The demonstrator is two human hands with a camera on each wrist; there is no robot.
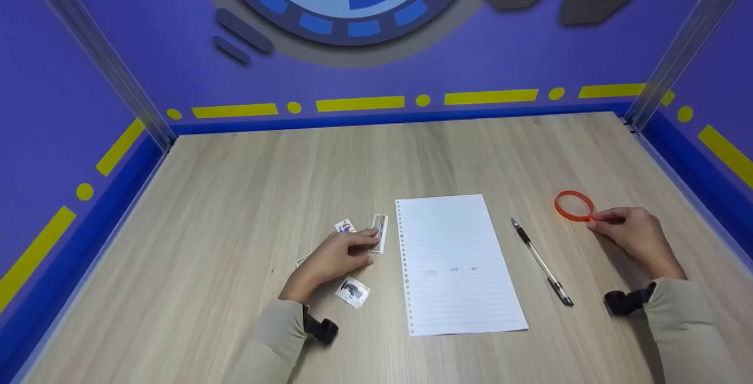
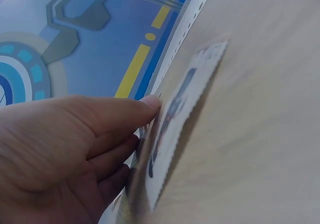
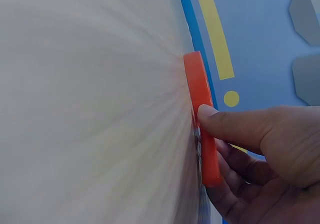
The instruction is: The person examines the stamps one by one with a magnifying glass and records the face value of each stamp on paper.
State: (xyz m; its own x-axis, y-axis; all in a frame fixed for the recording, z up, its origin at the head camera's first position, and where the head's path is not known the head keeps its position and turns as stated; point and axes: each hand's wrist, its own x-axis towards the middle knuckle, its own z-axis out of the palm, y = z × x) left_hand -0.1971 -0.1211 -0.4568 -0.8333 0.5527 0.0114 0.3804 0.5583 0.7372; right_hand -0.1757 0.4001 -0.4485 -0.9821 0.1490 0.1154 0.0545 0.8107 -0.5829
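My left hand (image 1: 332, 257) reaches over a small group of postage stamps, its fingertips touching a tall narrow stamp (image 1: 381, 234) beside the paper. The thumb is apart from that stamp. One stamp (image 1: 345, 226) shows just beyond the knuckles; another stamp with a dark picture (image 1: 354, 292) lies near the wrist. A greenish one is mostly hidden under the hand. In the left wrist view, a stamp with a serrated edge (image 2: 182, 114) lies by the left hand (image 2: 65, 154). My right hand (image 1: 638, 237) pinches the handle of an orange-red magnifying glass (image 1: 573, 218), seen edge-on in the right wrist view.
A lined, hole-punched sheet of paper (image 1: 456, 301) with faint writing lies between the hands. To its right is a black-and-clear pen (image 1: 541, 260). Purple-blue panels (image 1: 353, 87) enclose the wooden table (image 1: 265, 184) at the back and both sides.
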